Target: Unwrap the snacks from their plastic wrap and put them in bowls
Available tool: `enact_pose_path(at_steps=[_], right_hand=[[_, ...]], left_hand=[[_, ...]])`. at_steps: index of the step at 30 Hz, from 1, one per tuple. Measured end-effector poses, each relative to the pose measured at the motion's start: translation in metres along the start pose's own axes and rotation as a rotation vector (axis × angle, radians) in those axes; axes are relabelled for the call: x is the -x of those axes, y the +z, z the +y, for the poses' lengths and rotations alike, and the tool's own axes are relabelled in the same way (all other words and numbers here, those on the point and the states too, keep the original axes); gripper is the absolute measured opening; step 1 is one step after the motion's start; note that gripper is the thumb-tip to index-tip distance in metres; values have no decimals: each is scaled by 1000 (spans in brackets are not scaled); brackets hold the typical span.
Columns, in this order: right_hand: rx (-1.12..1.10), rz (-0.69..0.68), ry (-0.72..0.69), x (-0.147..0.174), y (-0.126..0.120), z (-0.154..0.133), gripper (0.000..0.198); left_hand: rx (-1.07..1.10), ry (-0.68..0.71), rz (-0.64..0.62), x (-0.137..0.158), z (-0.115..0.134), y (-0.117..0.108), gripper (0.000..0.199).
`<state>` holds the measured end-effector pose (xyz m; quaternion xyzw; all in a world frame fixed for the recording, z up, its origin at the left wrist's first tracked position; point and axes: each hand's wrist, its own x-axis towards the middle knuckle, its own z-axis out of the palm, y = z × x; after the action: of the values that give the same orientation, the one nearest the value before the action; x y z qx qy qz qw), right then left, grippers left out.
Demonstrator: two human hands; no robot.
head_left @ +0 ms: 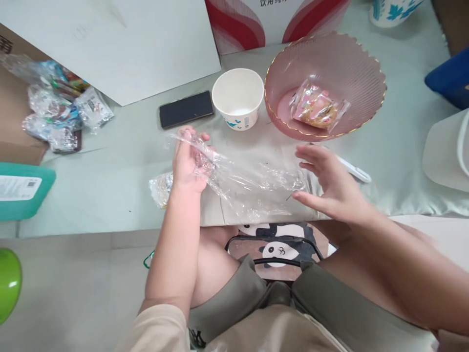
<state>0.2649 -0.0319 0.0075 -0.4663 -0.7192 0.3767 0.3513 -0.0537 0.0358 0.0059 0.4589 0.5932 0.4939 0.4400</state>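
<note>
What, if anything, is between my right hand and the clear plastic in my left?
Nothing visible: your open right hand is beside one end of the clear plastic, though whether they touch is unclear. The white tool lies partly hidden behind that hand, not between.

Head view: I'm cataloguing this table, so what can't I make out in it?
In the head view:
Clear film: partly covered by the left hand.
Wrapped pack: partly behind the left wrist.
White tool: partly behind the right hand.
Patterned cup: cut off by the top edge.
Teal item's label: print too small.
</note>
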Motion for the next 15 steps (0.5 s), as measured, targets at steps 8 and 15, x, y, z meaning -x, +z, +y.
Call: enact_pose_path(at_steps=[8, 15], right_hand=[[-308, 244, 173, -23, 12, -12, 35], [-182, 727, 81, -29, -2, -10, 22]], left_hand=[[94, -112, 9, 3, 8, 20, 41], [-106, -20, -57, 5, -2, 15, 53]])
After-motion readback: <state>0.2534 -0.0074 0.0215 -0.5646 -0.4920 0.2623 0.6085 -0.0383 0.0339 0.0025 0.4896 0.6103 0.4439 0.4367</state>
